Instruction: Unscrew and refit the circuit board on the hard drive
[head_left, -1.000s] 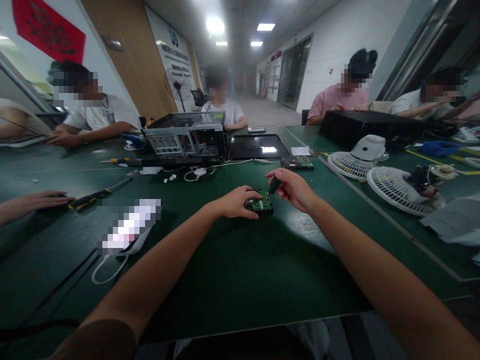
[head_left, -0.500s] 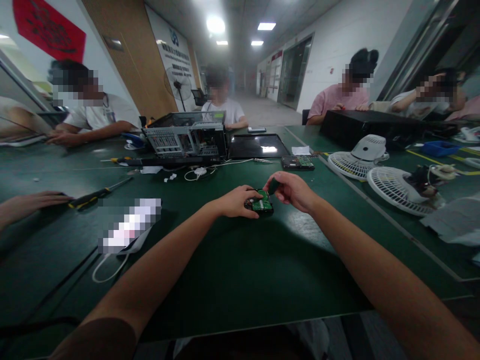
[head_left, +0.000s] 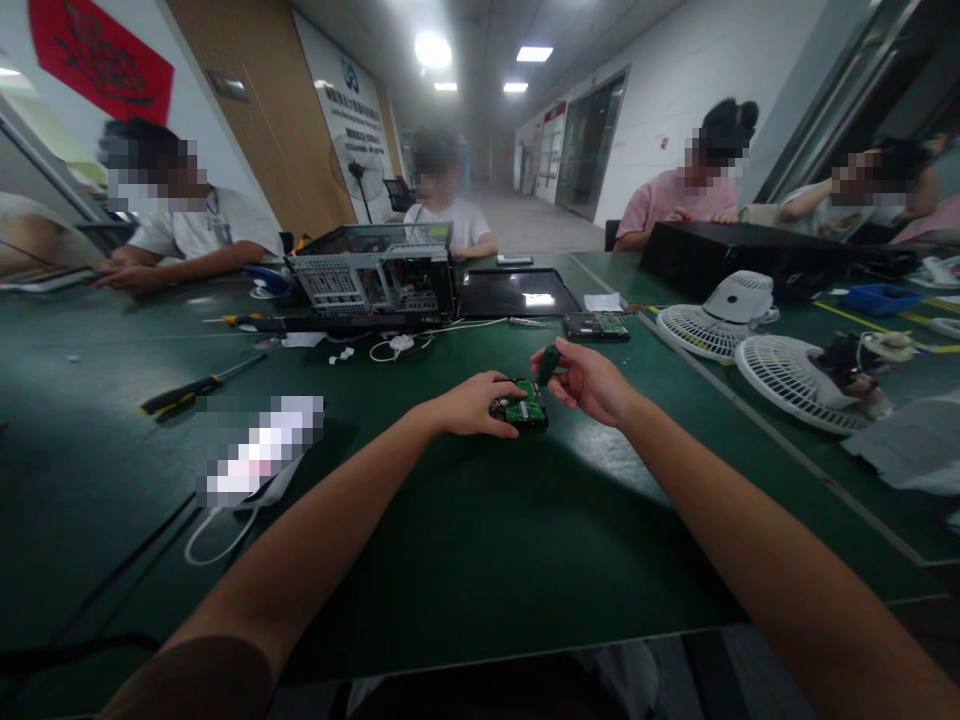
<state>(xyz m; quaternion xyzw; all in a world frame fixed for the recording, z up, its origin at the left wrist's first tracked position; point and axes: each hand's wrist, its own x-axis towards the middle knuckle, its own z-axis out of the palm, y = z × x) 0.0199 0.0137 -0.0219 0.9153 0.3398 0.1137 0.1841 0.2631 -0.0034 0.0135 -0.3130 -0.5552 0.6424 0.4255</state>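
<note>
Presently, left hand (head_left: 477, 404) clasps the circuit-board unit (head_left: 531, 406), right hand (head_left: 591, 382) pinches a green-handled tool (head_left: 549, 366); beyond, open computer case (head_left: 330, 284) contains components (head_left: 417, 284).

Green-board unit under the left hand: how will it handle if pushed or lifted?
The unit probably stays stiff: it looks like a flat, boxy block. Pushed, it'd likely slide rather than tip, lying low on a smooth, shiny table. Its green circuit board may be fragile, since it faces up exposed.
</note>
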